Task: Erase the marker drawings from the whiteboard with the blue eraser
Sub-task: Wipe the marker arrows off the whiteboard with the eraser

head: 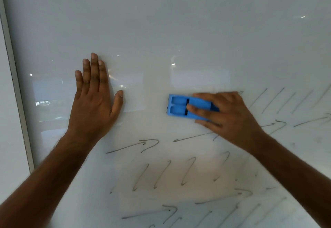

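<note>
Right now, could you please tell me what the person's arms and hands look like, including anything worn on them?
Both forearms are bare as far as the picture shows: no sleeves, gloves, watch or bracelets. The left hand has no rings on its visible fingers, and its nails are short and unpainted. The right hand also shows no jewellery, though motion blur softens its details.

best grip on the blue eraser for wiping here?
Probably across its long side edges, coming from the right end as the right hand does. The blue eraser lies flat on the whiteboard, long axis horizontal; thumb and fingers straddle it, one finger pressing the recessed back.
</note>
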